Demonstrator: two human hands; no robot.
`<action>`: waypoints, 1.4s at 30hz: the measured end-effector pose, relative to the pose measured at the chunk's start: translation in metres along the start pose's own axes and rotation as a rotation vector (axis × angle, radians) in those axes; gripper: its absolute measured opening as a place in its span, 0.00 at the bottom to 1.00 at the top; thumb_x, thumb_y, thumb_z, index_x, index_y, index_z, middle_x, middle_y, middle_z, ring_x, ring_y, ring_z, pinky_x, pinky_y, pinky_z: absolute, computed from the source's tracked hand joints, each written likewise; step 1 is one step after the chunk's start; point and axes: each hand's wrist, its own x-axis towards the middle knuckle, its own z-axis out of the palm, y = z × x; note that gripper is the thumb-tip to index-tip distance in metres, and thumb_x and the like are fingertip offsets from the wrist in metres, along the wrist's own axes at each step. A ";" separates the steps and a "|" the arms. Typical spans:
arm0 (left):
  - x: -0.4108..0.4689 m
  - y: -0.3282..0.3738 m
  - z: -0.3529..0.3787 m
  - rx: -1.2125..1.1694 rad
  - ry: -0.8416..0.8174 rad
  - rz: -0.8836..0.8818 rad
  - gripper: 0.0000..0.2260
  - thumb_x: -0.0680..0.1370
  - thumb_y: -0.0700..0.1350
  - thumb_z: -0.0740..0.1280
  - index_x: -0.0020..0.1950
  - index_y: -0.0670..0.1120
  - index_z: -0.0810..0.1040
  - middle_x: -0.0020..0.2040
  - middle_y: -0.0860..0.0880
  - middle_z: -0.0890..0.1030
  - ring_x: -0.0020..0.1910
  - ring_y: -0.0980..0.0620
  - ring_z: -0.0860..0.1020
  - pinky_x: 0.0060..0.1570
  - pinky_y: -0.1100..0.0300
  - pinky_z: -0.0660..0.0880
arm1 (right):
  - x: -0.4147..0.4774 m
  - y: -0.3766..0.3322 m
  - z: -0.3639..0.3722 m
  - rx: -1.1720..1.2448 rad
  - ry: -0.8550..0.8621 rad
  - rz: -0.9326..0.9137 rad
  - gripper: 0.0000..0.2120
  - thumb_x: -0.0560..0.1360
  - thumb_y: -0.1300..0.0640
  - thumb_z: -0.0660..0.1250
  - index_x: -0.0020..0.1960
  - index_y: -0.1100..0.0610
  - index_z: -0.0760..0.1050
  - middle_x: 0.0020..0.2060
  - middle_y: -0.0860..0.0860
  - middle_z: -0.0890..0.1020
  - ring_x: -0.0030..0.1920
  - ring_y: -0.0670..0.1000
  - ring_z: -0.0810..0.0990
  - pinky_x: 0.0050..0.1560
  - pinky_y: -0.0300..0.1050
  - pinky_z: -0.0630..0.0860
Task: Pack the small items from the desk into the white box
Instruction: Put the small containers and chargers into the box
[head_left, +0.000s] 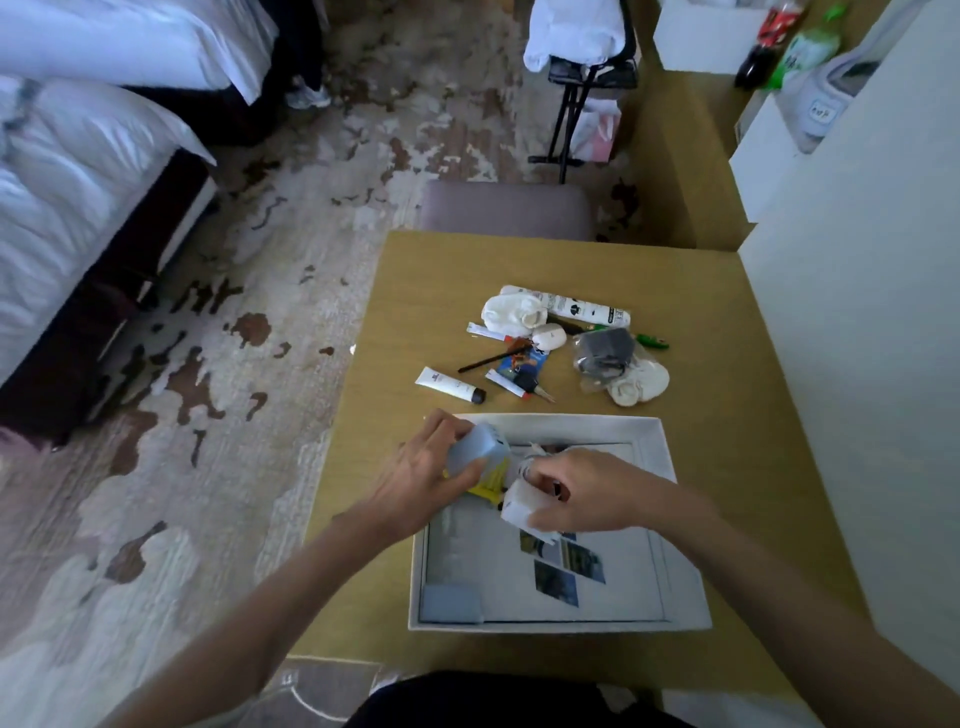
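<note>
The white box lies open on the near half of the wooden desk. My left hand grips a pale blue and yellow carton over the box's far left corner. My right hand is closed on a small white carton just inside the box. A grey-blue pad sits in the box's near left corner, with photo cards on its floor. Beyond the box lie a white tube, sachets, a black pen, white socks, a spray bottle and a bagged grey item.
A padded chair stands at the desk's far edge. A white wall panel borders the desk on the right. Beds fill the left side over patterned carpet. A black stand and bottles are at the back.
</note>
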 end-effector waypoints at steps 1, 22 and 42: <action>-0.008 0.002 0.003 0.027 -0.006 0.002 0.22 0.74 0.61 0.59 0.59 0.46 0.72 0.54 0.51 0.72 0.45 0.51 0.75 0.44 0.49 0.77 | -0.002 -0.003 0.008 -0.114 0.002 -0.025 0.15 0.68 0.36 0.64 0.48 0.45 0.74 0.42 0.44 0.79 0.40 0.43 0.76 0.36 0.40 0.70; -0.048 -0.005 0.028 0.530 -0.017 0.309 0.20 0.76 0.56 0.61 0.57 0.42 0.76 0.50 0.46 0.78 0.45 0.46 0.81 0.63 0.48 0.73 | -0.019 0.002 0.074 -0.343 0.035 0.081 0.14 0.73 0.47 0.68 0.50 0.56 0.73 0.44 0.52 0.76 0.46 0.54 0.77 0.39 0.44 0.69; -0.038 -0.010 0.028 0.537 0.006 0.389 0.20 0.76 0.57 0.63 0.57 0.43 0.75 0.50 0.47 0.78 0.46 0.49 0.80 0.61 0.53 0.74 | -0.005 -0.019 0.092 0.262 -0.145 -0.015 0.20 0.71 0.55 0.72 0.63 0.54 0.79 0.58 0.49 0.82 0.54 0.47 0.79 0.55 0.42 0.77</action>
